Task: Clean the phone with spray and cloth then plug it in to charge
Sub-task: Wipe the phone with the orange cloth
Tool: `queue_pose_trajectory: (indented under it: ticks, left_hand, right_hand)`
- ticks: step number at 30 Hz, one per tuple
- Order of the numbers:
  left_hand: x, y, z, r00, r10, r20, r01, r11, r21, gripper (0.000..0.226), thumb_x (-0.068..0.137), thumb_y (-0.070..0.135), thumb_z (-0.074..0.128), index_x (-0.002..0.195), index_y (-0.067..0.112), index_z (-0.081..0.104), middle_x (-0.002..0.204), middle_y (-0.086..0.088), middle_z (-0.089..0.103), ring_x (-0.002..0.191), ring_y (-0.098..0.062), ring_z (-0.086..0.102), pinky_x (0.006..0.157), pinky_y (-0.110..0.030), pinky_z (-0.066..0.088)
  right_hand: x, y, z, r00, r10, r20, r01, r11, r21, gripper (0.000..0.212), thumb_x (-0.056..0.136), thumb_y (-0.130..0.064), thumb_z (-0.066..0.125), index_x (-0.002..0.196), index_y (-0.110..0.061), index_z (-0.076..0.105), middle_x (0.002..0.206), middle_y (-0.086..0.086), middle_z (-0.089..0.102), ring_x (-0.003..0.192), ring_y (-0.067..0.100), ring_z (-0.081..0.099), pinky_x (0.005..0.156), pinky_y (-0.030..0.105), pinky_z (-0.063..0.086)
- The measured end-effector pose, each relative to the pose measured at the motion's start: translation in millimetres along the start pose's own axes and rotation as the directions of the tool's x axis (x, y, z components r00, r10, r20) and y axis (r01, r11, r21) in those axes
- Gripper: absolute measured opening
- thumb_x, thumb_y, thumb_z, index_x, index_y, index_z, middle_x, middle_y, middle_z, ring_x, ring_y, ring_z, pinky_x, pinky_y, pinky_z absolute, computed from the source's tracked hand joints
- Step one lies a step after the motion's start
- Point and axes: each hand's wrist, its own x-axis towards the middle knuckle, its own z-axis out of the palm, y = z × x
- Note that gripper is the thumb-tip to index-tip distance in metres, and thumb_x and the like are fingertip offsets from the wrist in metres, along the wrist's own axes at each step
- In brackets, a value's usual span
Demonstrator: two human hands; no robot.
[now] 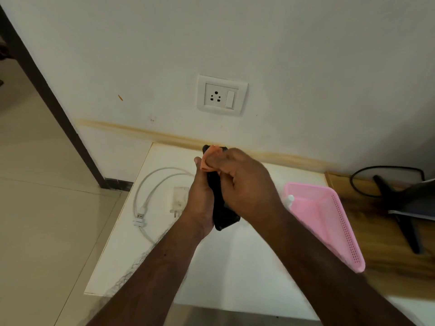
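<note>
Left hand point(200, 196) gripping a black phone point(222, 208) above the white tabletop point(235, 267) near its back edge, right hand point(247, 184) fingers pinching an orange cloth point(209, 161) against the phone's top, white charger cable point(150, 191) at the left edge

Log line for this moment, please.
step: wiping | left hand: holds phone | right hand: presses orange cloth on phone | cable, adapter: on table, unplugged
</note>
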Motion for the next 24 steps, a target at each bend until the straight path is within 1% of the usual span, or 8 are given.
queue_pose_trajectory:
  ticks: [2,4,9,12,14,17,20,24]
  left_hand:
    - [-1,2,-4,0.999,-0.026,-0.031,0.025,0.999,-0.028,0.067,0.094,0.071,0.035,0.117,0.019,0.071,0.106,-0.009,0.074,0.1,-0.023,0.072,0.077,-0.034,0.058]
    - [-2,3,-9,0.999,-0.035,-0.036,0.034,0.998,-0.044,0.072,0.091,0.074,0.034,0.111,0.017,0.073,0.099,-0.009,0.073,0.091,-0.023,0.072,0.071,-0.032,0.06]
    - [-1,0,-8,0.998,-0.034,-0.045,0.031,0.997,-0.072,0.079,0.09,0.074,0.032,0.112,0.008,0.071,0.1,-0.012,0.068,0.086,-0.024,0.066,0.076,-0.034,0.055]
    - [2,-1,-7,0.998,-0.034,-0.05,0.027,0.991,-0.13,0.08,0.091,0.073,0.032,0.119,0.007,0.068,0.109,-0.019,0.063,0.094,-0.029,0.061,0.082,-0.04,0.051]
    - [5,-1,-9,0.999,-0.026,-0.038,0.021,0.991,-0.132,0.086,0.09,0.076,0.029,0.125,0.005,0.064,0.108,-0.022,0.061,0.092,-0.031,0.059,0.083,-0.042,0.05]
    - [8,-2,-14,0.997,-0.074,-0.003,0.074,0.991,-0.111,0.096,0.083,0.085,0.027,0.114,0.004,0.068,0.096,-0.018,0.066,0.081,-0.029,0.062,0.079,-0.042,0.054]
    - [11,-3,-18,0.992,-0.129,0.005,0.129,0.988,-0.079,0.103,0.079,0.089,0.026,0.116,0.003,0.067,0.098,-0.019,0.067,0.081,-0.031,0.065,0.081,-0.047,0.056]
    - [10,-7,-18,0.988,-0.157,-0.011,0.156,0.987,-0.033,0.097,0.084,0.085,0.025,0.123,0.006,0.067,0.102,-0.024,0.069,0.082,-0.036,0.067,0.082,-0.05,0.055]
  right_hand:
    - [-12,0,2,0.997,-0.008,0.074,0.008,1.0,-0.003,0.038,0.094,-0.014,0.05,0.128,-0.021,0.065,0.126,0.001,0.064,0.111,0.021,0.061,0.1,0.033,0.047]
    - [-24,2,3,0.988,0.002,0.156,-0.003,1.0,0.006,0.037,0.097,-0.017,0.051,0.131,-0.02,0.062,0.129,0.003,0.062,0.114,0.023,0.059,0.104,0.033,0.046]
    - [-44,7,4,0.968,0.055,0.244,-0.062,0.998,0.02,0.04,0.099,-0.019,0.051,0.139,-0.024,0.054,0.141,-0.003,0.054,0.127,0.017,0.051,0.112,0.03,0.036]
    - [-51,12,3,0.955,0.037,0.293,-0.048,0.998,0.032,0.037,0.099,-0.017,0.053,0.135,-0.024,0.059,0.138,-0.003,0.057,0.124,0.015,0.052,0.11,0.029,0.037]
    - [-56,15,2,0.95,0.004,0.311,-0.018,0.999,0.045,0.034,0.097,-0.015,0.055,0.128,-0.023,0.065,0.13,-0.004,0.062,0.117,0.014,0.056,0.106,0.028,0.041]
    - [-65,25,-3,0.95,0.004,0.313,-0.04,0.993,0.109,0.028,0.092,-0.01,0.061,0.115,-0.021,0.073,0.114,-0.005,0.069,0.103,0.011,0.063,0.096,0.027,0.049]
    - [-76,38,-13,0.971,0.082,0.224,-0.136,0.962,0.236,0.019,0.089,-0.013,0.062,0.098,-0.021,0.077,0.091,-0.012,0.069,0.084,0.004,0.063,0.076,0.018,0.051]
    - [-89,49,-27,0.963,0.265,0.055,-0.262,0.862,0.435,0.017,0.086,-0.019,0.065,0.08,-0.033,0.071,0.079,-0.015,0.07,0.075,0.002,0.065,0.063,0.014,0.05]
